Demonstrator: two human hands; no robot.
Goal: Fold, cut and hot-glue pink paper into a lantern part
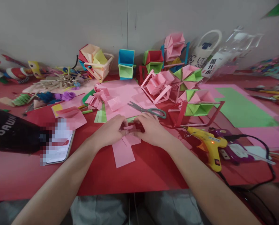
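Both of my hands meet over a folded pink paper piece (126, 145) lying on the red table cover (151, 170). My left hand (110, 131) has its fingers curled and pinches the paper's upper left folds. My right hand (151, 129) presses and pinches the upper right folds, fingers closed together. A loose pink flap sticks out toward me below the hands. Grey-handled scissors (149, 110) lie just behind my right hand on a pink sheet (124, 93).
A yellow glue gun (209, 147) with its black cable lies at the right. A phone (58, 145) and a black bag (12, 131) sit at the left. Several folded paper boxes (177, 81) crowd the back by the wall. A green sheet (242, 109) lies at the right.
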